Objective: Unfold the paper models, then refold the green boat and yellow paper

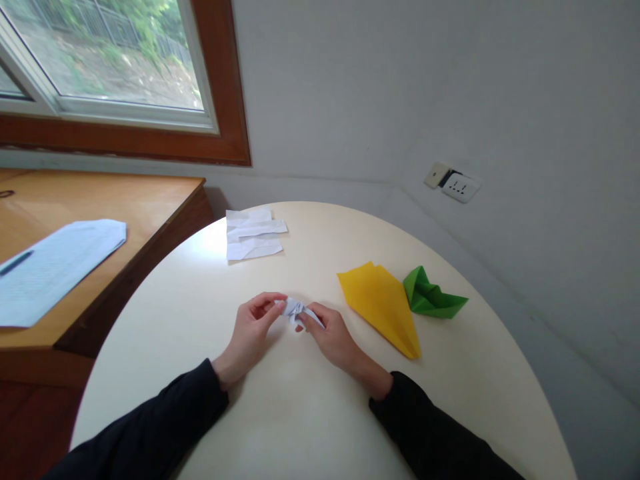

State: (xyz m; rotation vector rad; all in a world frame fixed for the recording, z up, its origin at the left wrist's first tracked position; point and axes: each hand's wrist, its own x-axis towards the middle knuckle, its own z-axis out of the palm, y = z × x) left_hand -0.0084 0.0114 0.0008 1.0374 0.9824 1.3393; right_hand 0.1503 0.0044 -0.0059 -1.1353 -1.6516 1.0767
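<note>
Between my two hands, a little above the round table, is a small piece of folded white paper (294,308) with several creases. My left hand (255,323) pinches its left end between thumb and fingers. On the other side my right hand (333,330) grips the right end, the thumb lying over the paper. Part of the paper is covered by my fingers. To the right of my right hand lies a folded yellow paper shape (383,303), and touching or close to it sits a green folded paper boat (433,297).
Torn or cut white paper pieces (255,247) lie at the far left of the round cream table (300,427). A wooden desk (150,200) at the left bears a stack of papers (65,267) with a pen (16,263). A wall socket (461,187) is behind.
</note>
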